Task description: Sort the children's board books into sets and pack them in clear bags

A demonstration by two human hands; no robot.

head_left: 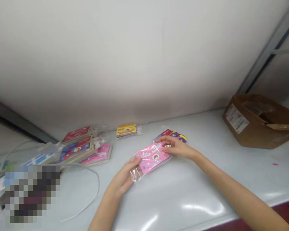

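Between my hands is a pink printed pack (pixel 150 159) of cards or small booklets in a clear plastic bag, tilted above the table. My left hand (pixel 128 175) grips its left end, thumb on top, where the loose bag end sticks out. At the upper right corner, my right hand (pixel 174 147) has its fingers closed on the pack's edge. Just behind that hand lie several colourful cards (pixel 168 133) in red, purple and yellow, partly hidden by it.
A yellow bagged pack (pixel 126 129) lies near the wall. Stacked bagged packs (pixel 77 147) stand at the left, near a white cable (pixel 97 186) looping over the table (pixel 202 179). An open cardboard box (pixel 260 128) is at the right. One lower-left area is pixelated.
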